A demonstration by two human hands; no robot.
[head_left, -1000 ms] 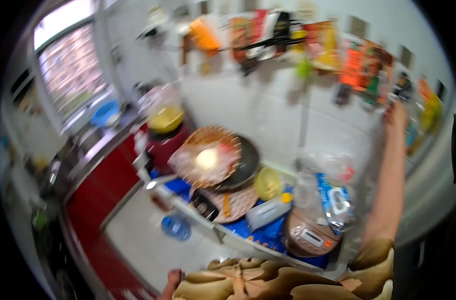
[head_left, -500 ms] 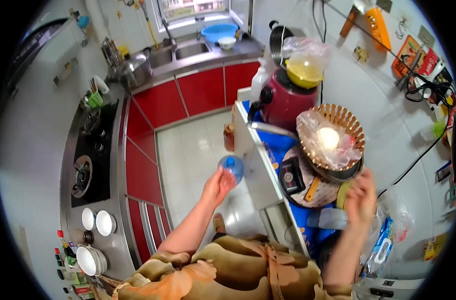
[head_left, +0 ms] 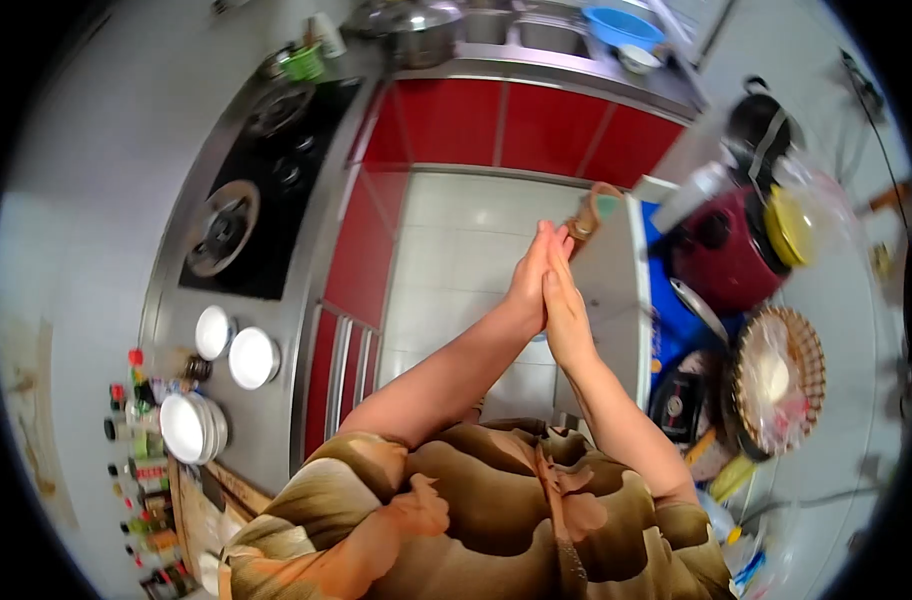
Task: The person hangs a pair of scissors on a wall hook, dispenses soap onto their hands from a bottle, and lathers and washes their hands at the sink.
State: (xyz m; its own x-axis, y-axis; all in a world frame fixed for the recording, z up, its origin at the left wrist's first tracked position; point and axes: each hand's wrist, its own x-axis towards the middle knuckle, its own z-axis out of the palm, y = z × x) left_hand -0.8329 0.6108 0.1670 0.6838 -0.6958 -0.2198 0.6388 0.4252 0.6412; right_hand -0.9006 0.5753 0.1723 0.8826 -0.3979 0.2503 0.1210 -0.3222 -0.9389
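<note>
In front of my body, over the tiled floor (head_left: 446,260), my left hand (head_left: 528,278) and my right hand (head_left: 568,315) are pressed palm to palm. Their fingers are stretched out and point away from me. No object shows in either hand. Behind the fingertips stands a brownish container (head_left: 603,200) on the floor beside the white cabinet (head_left: 616,290). A sliver of something blue on the floor is mostly hidden by my hands.
Left are the gas stove (head_left: 276,190), white bowls (head_left: 254,358) and seasoning bottles (head_left: 141,430). Ahead, red cabinets (head_left: 551,125) run below the sink (head_left: 551,38). At right sit a dark red cooker (head_left: 731,250) and a woven basket (head_left: 811,365) with a plastic bag.
My hands were apart, the left over the blue bottle and the right beside the basket; they have come together in the middle. The view has turned left, towards the stove.
</note>
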